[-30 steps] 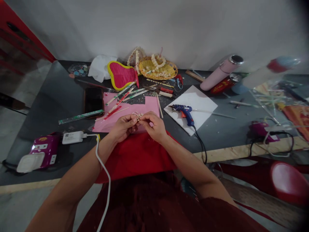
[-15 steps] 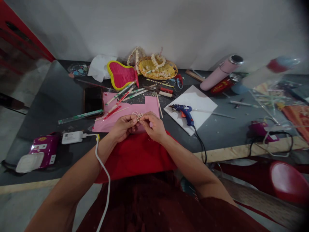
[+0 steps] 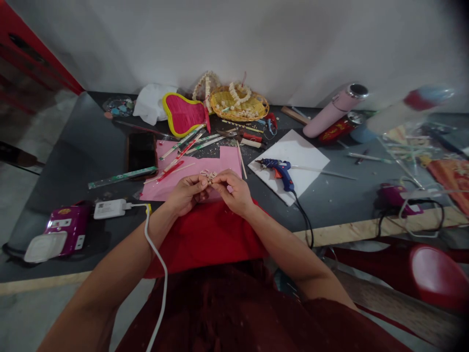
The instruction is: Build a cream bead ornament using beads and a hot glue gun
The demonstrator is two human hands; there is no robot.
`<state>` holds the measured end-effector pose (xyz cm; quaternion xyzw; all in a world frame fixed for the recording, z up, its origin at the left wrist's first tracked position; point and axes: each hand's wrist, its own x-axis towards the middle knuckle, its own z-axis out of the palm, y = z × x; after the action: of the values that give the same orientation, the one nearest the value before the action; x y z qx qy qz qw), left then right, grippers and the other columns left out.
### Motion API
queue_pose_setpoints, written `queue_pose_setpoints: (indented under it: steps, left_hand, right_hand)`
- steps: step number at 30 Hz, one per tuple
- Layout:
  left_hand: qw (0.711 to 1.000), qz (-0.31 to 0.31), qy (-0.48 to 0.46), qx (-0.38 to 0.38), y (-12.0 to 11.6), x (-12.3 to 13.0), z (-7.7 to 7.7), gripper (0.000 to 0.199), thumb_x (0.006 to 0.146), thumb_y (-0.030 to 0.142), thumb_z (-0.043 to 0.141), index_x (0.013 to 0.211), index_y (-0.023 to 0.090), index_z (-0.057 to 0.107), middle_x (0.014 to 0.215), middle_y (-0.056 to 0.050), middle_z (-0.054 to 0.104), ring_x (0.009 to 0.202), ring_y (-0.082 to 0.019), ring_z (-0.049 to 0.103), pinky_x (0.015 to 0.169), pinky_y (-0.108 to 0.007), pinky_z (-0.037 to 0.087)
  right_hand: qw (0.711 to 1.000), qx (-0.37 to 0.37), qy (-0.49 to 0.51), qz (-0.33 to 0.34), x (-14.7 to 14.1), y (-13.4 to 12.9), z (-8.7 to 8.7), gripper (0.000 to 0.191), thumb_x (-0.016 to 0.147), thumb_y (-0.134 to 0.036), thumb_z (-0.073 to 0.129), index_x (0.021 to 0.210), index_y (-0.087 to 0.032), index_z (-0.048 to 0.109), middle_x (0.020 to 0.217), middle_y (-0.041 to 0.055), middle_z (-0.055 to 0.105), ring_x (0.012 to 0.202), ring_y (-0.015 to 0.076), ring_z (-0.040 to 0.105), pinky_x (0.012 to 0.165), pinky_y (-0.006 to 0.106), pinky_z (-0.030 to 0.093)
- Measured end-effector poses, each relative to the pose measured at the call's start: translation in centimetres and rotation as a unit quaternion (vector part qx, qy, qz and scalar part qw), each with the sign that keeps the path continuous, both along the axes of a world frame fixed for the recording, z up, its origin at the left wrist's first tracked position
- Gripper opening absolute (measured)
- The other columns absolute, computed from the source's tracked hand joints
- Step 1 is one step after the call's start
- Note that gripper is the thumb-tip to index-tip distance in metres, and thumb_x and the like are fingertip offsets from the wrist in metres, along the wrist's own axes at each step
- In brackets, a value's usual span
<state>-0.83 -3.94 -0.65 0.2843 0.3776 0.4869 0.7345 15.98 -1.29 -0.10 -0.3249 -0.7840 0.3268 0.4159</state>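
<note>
My left hand [image 3: 189, 193] and my right hand [image 3: 233, 191] meet above a pink sheet [image 3: 230, 155], fingertips almost touching. Both are closed in a pinch on something tiny and pale, too small to make out. Just beyond the fingertips, a little heap of short pale wooden bits [image 3: 208, 173] lies on the sheet. Red cloth [image 3: 208, 239] spreads under my wrists. To the left of the heap are a red pen-like tool [image 3: 170, 169] and thin sticks, some in printed wrappers [image 3: 188, 142].
A blue glue gun [image 3: 279, 171] lies on a white board [image 3: 311, 154], its cord running over the front edge. Behind are a wicker basket [image 3: 223, 115], a pink flask [image 3: 335, 110] and pliers [image 3: 234, 135]. A phone [image 3: 141, 154] and a charger with white cable [image 3: 110, 209] sit left.
Hardly anything differs. Both hands keep their pinch in the same place over the pink sheet, and the objects around them have not moved.
</note>
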Motion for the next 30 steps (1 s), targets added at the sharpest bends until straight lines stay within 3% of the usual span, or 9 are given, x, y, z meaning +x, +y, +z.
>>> queue_pose_setpoints:
  steps: [8,30]
  left_hand:
    - [1.000,-0.019,0.011,0.005,-0.07,-0.16,-0.11,0.023,0.070,0.031,0.072,0.081,0.011,0.067,0.065,-0.003,0.061,0.050,-0.006,0.052,0.047,-0.017,0.042]
    - [0.999,-0.040,0.022,-0.010,-0.09,-0.25,0.09,0.021,0.065,0.026,0.077,0.070,0.009,0.065,0.061,-0.002,0.062,0.047,-0.005,0.052,0.046,-0.016,0.043]
  right_hand:
    - [0.999,0.002,-0.013,0.030,0.28,0.36,-0.01,0.022,0.086,-0.028,0.056,0.106,-0.022,0.060,0.093,0.0050,0.063,0.085,0.0149,0.059,0.076,0.030,0.049]
    - [0.997,-0.001,0.030,0.069,0.21,0.34,-0.23,0.014,0.084,-0.021,0.058,0.096,-0.021,0.065,0.085,0.0032,0.066,0.082,0.0131,0.060,0.076,0.029,0.049]
